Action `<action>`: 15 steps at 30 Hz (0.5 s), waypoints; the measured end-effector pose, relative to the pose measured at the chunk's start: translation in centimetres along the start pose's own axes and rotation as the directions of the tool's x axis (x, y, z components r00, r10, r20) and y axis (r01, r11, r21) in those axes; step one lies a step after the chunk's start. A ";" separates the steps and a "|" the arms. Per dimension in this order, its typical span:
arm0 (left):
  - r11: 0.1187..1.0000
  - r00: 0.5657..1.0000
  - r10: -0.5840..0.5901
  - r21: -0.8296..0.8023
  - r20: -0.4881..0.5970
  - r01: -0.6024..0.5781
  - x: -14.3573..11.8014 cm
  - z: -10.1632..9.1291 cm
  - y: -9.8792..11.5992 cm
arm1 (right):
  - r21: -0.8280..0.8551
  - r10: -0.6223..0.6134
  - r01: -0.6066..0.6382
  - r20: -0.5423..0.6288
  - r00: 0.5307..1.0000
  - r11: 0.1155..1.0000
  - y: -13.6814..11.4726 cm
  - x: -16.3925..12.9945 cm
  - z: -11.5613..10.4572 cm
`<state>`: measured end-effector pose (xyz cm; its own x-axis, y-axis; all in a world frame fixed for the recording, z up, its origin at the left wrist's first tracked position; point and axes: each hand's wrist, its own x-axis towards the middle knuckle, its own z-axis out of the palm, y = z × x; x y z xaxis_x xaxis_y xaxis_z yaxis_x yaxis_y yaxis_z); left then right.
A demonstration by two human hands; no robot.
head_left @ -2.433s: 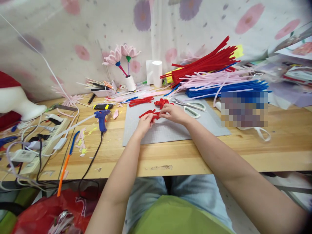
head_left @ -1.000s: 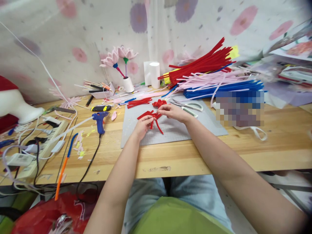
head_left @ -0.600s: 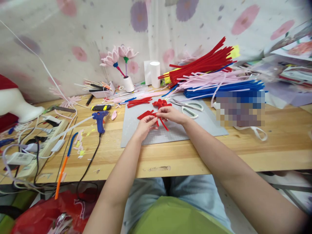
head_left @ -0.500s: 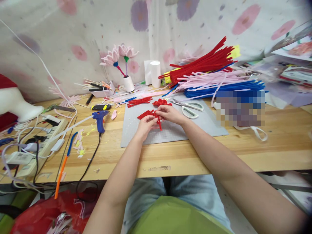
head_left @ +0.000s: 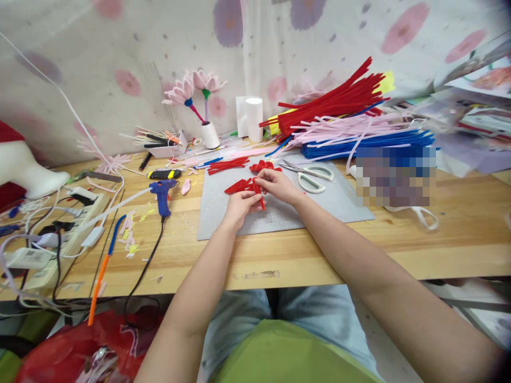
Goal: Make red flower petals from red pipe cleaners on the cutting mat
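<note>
- The left hand [head_left: 239,204] and right hand [head_left: 277,183] meet over the grey cutting mat [head_left: 339,205] on the wooden table [head_left: 459,239], fingertips pinching a bent red fuzzy pipe cleaner piece [head_left: 259,192] between them.
- A loose cluster of short red pipe cleaner pieces [head_left: 238,186] lies on the mat just beside the left hand.
- White-handled scissors [head_left: 311,174] rest on the mat near the right hand.
- A blue hot glue gun [head_left: 161,189] sits left of the mat.

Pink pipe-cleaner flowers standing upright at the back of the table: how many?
2. Both stand in the small white holder by the curtain: the left flower has a blue collar, the right flower a green one. No others stand upright.
</note>
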<state>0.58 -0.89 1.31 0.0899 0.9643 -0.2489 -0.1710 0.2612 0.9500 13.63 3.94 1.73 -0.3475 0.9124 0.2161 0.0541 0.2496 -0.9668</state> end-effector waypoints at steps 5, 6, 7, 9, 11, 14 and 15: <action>1.000 1.000 0.007 0.015 -0.003 -0.007 0.0 -0.2 0.3 | 0.059 0.023 -0.019 -0.072 0.997 0.998 0.5 0.1 0.6; 1.000 1.000 0.011 0.015 -0.010 -0.010 -0.1 -0.2 0.3 | 0.059 0.015 -0.010 -0.085 0.996 0.998 0.6 0.2 0.7; 1.000 1.000 0.014 0.015 -0.022 -0.014 -0.1 -0.1 0.3 | 0.058 0.005 0.001 -0.099 0.995 0.998 0.7 0.2 0.9; 1.000 0.999 0.023 0.012 -0.046 -0.022 -0.1 0.0 0.3 | 0.062 -0.010 0.018 -0.129 0.992 0.998 0.8 0.3 1.1; 1.000 0.998 0.021 0.015 -0.065 -0.020 0.0 0.2 0.3 | 0.095 0.010 0.003 -0.133 0.991 0.995 0.8 0.3 1.1; 1.000 0.998 0.000 -0.007 -0.065 0.000 0.0 0.4 0.2 | 0.233 0.112 -0.104 -0.018 0.994 0.967 0.7 0.1 0.5; 1.000 0.998 -0.011 -0.028 -0.054 0.009 0.0 0.4 0.2 | 0.292 0.145 -0.156 0.057 0.988 0.944 0.7 0.1 0.2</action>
<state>0.93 -0.87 1.60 0.0386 0.9624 -0.2688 -0.1971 0.2711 0.9422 13.47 4.12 1.03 -0.3888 0.9190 0.0651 -0.1685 -0.0015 -0.9857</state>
